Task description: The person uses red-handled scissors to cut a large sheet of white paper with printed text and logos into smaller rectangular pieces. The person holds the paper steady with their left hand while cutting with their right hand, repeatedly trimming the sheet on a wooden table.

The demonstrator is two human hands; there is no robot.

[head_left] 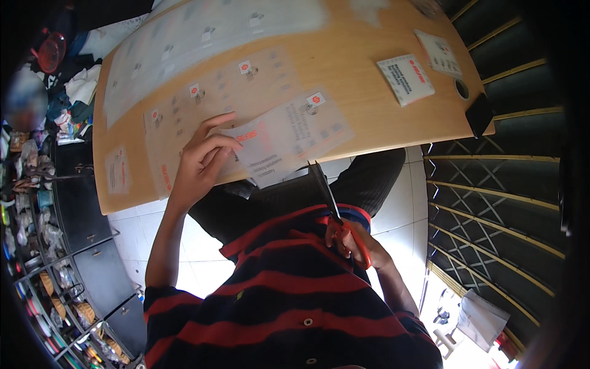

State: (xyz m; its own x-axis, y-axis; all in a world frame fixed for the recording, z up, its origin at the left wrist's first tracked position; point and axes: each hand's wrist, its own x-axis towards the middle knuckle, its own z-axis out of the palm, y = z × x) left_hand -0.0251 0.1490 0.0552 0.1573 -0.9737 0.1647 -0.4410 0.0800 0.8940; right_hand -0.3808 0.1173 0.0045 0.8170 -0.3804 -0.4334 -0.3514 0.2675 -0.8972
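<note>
A printed translucent sheet [286,144] is being held over the near edge of the wooden table [350,67] by the left hand [206,154], while scissors [334,208] with orange-red handles are being gripped nearer and farther right by the right hand [376,251].

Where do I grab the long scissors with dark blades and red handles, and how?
I'd take the scissors by their red handles, coming from the red-and-dark striped shirt side, as the person's right hand does. Their dark, pointed blades aim away, toward the light-brown wooden table, so that end is likely riskier.
</note>
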